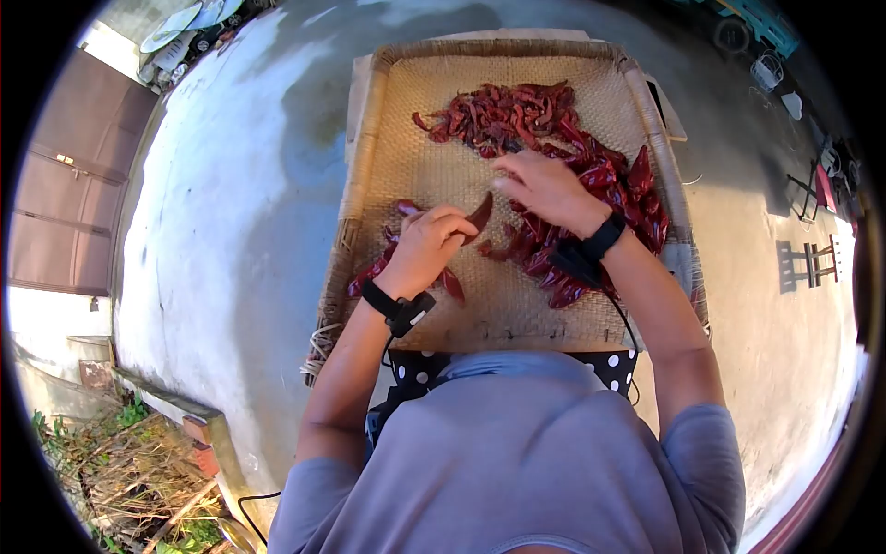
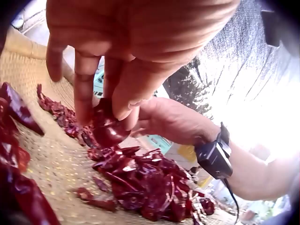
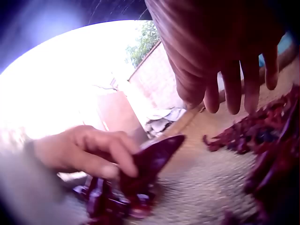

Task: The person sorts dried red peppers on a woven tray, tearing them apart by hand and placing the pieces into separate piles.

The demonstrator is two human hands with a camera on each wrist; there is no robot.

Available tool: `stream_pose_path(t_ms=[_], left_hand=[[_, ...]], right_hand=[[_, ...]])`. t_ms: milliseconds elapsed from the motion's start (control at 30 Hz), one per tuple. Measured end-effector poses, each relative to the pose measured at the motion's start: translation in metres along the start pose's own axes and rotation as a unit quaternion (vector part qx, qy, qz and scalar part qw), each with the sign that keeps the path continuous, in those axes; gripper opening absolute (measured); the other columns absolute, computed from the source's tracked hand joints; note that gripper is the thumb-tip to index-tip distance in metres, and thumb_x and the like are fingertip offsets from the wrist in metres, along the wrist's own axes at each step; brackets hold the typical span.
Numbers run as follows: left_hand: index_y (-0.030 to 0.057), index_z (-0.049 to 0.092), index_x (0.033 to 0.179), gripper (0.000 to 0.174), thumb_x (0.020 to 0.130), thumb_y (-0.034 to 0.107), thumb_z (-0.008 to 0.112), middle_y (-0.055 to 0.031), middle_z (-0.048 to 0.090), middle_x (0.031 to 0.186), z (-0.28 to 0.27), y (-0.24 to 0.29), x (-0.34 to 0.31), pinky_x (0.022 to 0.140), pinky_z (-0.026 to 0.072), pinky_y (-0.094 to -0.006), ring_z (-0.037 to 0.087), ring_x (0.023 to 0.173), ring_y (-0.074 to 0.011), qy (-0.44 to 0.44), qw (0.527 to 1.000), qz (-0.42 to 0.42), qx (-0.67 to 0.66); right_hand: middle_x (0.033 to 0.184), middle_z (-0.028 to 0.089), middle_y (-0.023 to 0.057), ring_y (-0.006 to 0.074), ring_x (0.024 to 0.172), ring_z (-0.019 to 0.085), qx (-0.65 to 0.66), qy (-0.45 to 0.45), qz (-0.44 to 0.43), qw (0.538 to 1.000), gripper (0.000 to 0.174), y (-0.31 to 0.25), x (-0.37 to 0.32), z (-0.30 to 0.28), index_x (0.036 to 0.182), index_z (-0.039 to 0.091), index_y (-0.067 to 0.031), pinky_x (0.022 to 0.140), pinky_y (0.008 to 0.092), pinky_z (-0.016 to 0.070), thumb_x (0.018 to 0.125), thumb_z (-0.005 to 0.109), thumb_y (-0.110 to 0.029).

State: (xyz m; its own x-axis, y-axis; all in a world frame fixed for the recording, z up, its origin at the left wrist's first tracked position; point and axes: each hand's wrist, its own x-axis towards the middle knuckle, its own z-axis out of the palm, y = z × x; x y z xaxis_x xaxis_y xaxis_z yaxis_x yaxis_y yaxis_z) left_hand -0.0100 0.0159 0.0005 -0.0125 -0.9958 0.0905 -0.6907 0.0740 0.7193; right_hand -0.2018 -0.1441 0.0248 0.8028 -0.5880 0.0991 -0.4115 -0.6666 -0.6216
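Note:
My left hand (image 1: 426,246) pinches a dried red chili pepper (image 1: 480,216) between thumb and fingers, its tip pointing up and away. Seen from the left wrist, the chili (image 2: 108,127) is glossy and dark red, partly covered by the fingertips. Whole red chilies (image 1: 374,270) lie beneath and beside this hand. My right hand (image 1: 546,189) hovers at the left side of a larger heap of whole chilies (image 1: 637,198). Its fingers (image 3: 232,89) hang fairly straight and spread in the right wrist view, holding nothing. Beyond it lies a pile of smaller, torn-looking chili pieces (image 1: 517,109).
The chilies lie on a rectangular woven tray (image 1: 443,175) with a raised rim, set before the person's lap. Concrete ground (image 1: 221,240) surrounds it. A brown metal door (image 1: 69,175) stands at left, and a small stool (image 1: 817,263) at right.

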Motion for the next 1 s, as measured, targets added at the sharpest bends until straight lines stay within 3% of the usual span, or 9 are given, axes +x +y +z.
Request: stream_pose_path(t_ms=[67,300,367,433,467,533,633,867,1000], left_hand=[[0.0031,0.064,0.101,0.02,0.083,-0.007,0.064,-0.0063,0.062,0.099,-0.005,0.014,0.004,0.073,0.0491,-0.0279,0.061,0.085,-0.0155,-0.011,0.996,0.024,-0.082],[0.0027,0.049,0.105,0.024,0.089,-0.006,0.065,-0.0076,0.063,0.093,-0.005,0.005,-0.001,0.061,0.0483,-0.0238,0.061,0.075,-0.0111,0.111,0.929,-0.152,-0.318],[0.0026,0.054,0.114,0.028,0.088,-0.003,0.065,-0.0097,0.065,0.103,-0.013,-0.001,-0.004,0.072,0.0514,-0.0285,0.064,0.088,-0.0166,0.093,0.962,-0.132,-0.22],[0.0031,0.056,0.119,0.034,0.087,-0.001,0.066,-0.0114,0.067,0.108,-0.024,-0.01,-0.008,0.082,0.0524,-0.0342,0.064,0.099,-0.0233,0.073,0.996,-0.049,-0.035],[0.0073,0.057,0.128,0.044,0.085,0.006,0.067,-0.0161,0.064,0.119,-0.033,-0.015,-0.011,0.102,0.043,-0.0436,0.056,0.119,-0.0353,0.036,0.993,-0.056,0.095],[0.0098,0.056,0.131,0.048,0.085,0.011,0.067,-0.0196,0.06,0.126,-0.04,-0.01,-0.021,0.107,0.0372,-0.0461,0.05,0.125,-0.0389,-0.025,0.979,-0.127,0.159],[0.0146,0.056,0.135,0.051,0.086,0.022,0.068,-0.0208,0.056,0.132,-0.044,-0.021,-0.027,0.109,0.0342,-0.0492,0.047,0.128,-0.0402,-0.065,0.959,-0.164,0.22],[0.0119,0.056,0.134,0.058,0.086,0.041,0.07,-0.0193,0.057,0.129,-0.038,-0.044,-0.03,0.104,0.0419,-0.0478,0.051,0.124,-0.0397,-0.081,0.965,-0.196,0.153],[0.0097,0.056,0.133,0.063,0.079,0.034,0.077,-0.0196,0.054,0.131,-0.042,-0.011,-0.037,0.104,0.0422,-0.0431,0.052,0.123,-0.0371,-0.061,0.964,-0.16,0.203]], right_hand=[[0.11,0.066,0.0115,0.0241,0.101,0.064,0.14,-0.03,-0.038,0.989,0.029,-0.013,-0.003,0.014,0.115,0.065,-0.0042,0.089,0.0351,0.0476,0.096,0.06,-0.026],[0.095,0.068,0.0061,0.0133,0.089,0.064,0.235,-0.083,-0.007,0.968,0.02,-0.017,-0.006,0.032,0.11,0.065,-0.0007,0.08,0.0298,0.0501,0.097,0.059,-0.016],[0.095,0.069,0.0076,0.0158,0.089,0.065,0.256,-0.146,0.049,0.954,0.02,-0.024,-0.011,0.021,0.109,0.066,-0.0016,0.079,0.0304,0.0502,0.096,0.061,-0.016],[0.09,0.067,0.0124,0.0295,0.085,0.066,0.004,-0.011,-0.056,0.998,0.019,-0.005,-0.011,0.016,0.105,0.069,-0.0078,0.076,0.0383,0.0518,0.09,0.065,-0.019],[0.088,0.065,0.0097,0.0292,0.085,0.064,-0.101,0.04,-0.087,0.99,0.019,0.005,-0.009,0.008,0.104,0.069,-0.0119,0.075,0.0413,0.0497,0.088,0.067,-0.02],[0.089,0.061,0.005,0.0257,0.09,0.06,-0.338,0.191,-0.074,0.919,0.019,0.031,-0.005,-0.005,0.106,0.068,-0.0133,0.08,0.0393,0.0437,0.087,0.064,-0.017],[0.102,0.062,0.0057,0.0261,0.106,0.055,-0.441,0.093,0.043,0.892,0.019,0.061,-0.006,-0.003,0.105,0.068,-0.012,0.089,0.043,0.0405,0.091,0.061,-0.023],[0.107,0.064,0.0089,0.0281,0.106,0.055,-0.36,0.112,-0.009,0.926,0.028,0.039,-0.005,0.005,0.103,0.069,-0.0114,0.091,0.0459,0.0384,0.088,0.065,-0.035],[0.115,0.058,0.0105,0.0303,0.106,0.057,-0.275,0.013,-0.073,0.958,0.025,0.015,0.013,0.037,0.111,0.064,-0.0112,0.086,0.0455,0.0454,0.086,0.062,-0.014]])
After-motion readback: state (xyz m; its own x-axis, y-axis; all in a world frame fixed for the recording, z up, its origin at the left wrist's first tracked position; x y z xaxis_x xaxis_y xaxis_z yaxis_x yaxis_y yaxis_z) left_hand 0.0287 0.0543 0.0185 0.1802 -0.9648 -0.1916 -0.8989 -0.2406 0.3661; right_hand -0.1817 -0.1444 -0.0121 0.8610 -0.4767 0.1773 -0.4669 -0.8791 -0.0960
